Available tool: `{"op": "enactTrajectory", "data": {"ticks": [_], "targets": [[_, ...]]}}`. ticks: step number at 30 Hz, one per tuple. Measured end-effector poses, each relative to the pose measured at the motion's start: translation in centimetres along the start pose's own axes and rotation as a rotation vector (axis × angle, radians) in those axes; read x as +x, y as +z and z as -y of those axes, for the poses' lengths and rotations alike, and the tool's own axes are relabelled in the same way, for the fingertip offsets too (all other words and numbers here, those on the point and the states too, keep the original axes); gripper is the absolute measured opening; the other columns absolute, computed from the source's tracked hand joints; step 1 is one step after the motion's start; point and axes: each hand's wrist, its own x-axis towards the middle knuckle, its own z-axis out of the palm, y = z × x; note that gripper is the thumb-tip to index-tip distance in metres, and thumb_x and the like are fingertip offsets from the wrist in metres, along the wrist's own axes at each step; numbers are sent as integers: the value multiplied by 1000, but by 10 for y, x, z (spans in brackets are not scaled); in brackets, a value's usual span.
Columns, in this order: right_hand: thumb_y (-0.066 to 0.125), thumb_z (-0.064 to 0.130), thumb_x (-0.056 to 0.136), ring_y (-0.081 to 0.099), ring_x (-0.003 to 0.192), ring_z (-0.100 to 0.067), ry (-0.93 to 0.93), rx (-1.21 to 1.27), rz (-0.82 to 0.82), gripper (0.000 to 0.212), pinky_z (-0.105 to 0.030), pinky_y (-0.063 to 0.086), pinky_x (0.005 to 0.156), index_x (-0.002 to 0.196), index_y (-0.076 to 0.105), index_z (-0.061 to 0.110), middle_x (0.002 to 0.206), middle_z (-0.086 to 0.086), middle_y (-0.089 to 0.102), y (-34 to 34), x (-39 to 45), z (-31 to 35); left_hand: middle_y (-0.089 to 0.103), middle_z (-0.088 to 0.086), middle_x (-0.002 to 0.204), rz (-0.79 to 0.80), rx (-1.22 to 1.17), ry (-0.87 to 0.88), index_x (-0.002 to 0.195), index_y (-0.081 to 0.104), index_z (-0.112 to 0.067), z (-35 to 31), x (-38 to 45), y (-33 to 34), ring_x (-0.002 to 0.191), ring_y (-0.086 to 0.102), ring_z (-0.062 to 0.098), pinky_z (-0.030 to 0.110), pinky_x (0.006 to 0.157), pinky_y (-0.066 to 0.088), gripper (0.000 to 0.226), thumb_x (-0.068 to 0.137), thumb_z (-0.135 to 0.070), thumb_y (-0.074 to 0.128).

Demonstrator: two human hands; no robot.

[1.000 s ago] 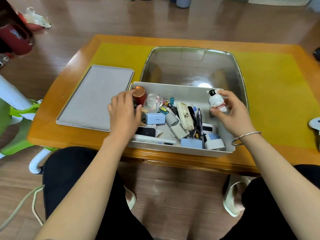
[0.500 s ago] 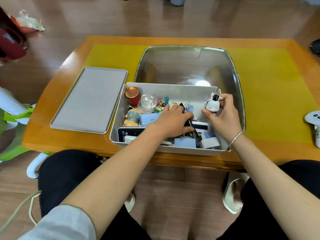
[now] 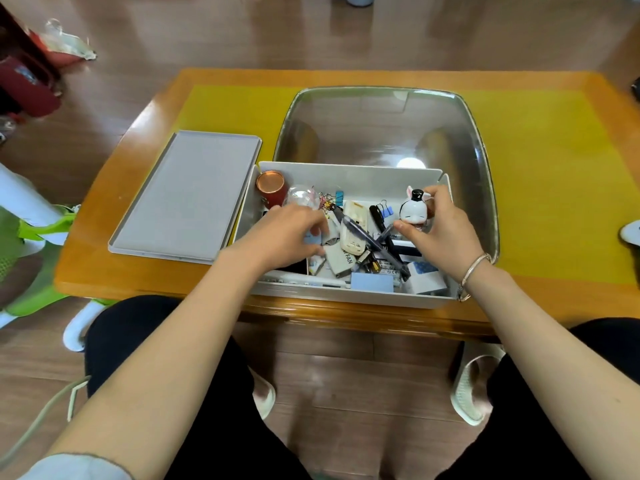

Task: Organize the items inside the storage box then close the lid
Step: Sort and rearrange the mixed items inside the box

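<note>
The white storage box (image 3: 346, 176) stands open at the table's near edge, full of small items. Its flat grey lid (image 3: 187, 195) lies on the table to its left. My left hand (image 3: 287, 233) is inside the box at the left, fingers curled around a light-blue charger (image 3: 313, 240). My right hand (image 3: 441, 230) holds a white rabbit figurine (image 3: 414, 211) upright over the box's right side. Between the hands lie pens (image 3: 379, 233) and a cream gadget (image 3: 353, 225). A copper-topped red can (image 3: 272, 188) and a clear ball (image 3: 303, 199) sit in the back left corner.
A large clear domed cover (image 3: 381, 126) lies right behind the box on the yellow mat (image 3: 540, 161). A white controller (image 3: 630, 230) shows at the table's right edge. My knees are under the table's front edge; green and white furniture stands to the left.
My left hand went from the box's left rim to the middle and back to the left onto the charger. The right hand kept the figurine and lowered it slightly.
</note>
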Motion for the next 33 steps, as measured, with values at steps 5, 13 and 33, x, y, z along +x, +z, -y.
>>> {"op": "enactTrajectory", "data": {"ticks": [5, 13, 33], "targets": [[65, 50, 79, 62, 74, -20, -1, -98, 7, 55, -29, 47, 59, 115, 36, 20, 89, 6, 62, 3, 1, -4, 64, -5, 104, 77, 133, -21, 109, 66, -28, 2, -6, 10, 104, 51, 18, 34, 83, 39, 36, 78, -44, 72], [66, 47, 80, 62, 75, -26, -2, -123, -6, 53, -27, 41, 58, 114, 38, 17, 91, 1, 63, 3, 1, -4, 61, -4, 92, 8, 275, -278, 88, 56, -29, -11, -10, 24, 100, 53, 21, 37, 83, 32, 47, 69, -71, 63], [63, 51, 81, 64, 82, -32, -23, -263, 2, 55, -33, 49, 62, 114, 37, 17, 99, -9, 67, 5, 1, -5, 64, 4, 103, 144, 237, -696, 104, 61, -17, -25, 1, 38, 103, 57, 26, 49, 101, 24, 65, 84, -75, 37]]}}
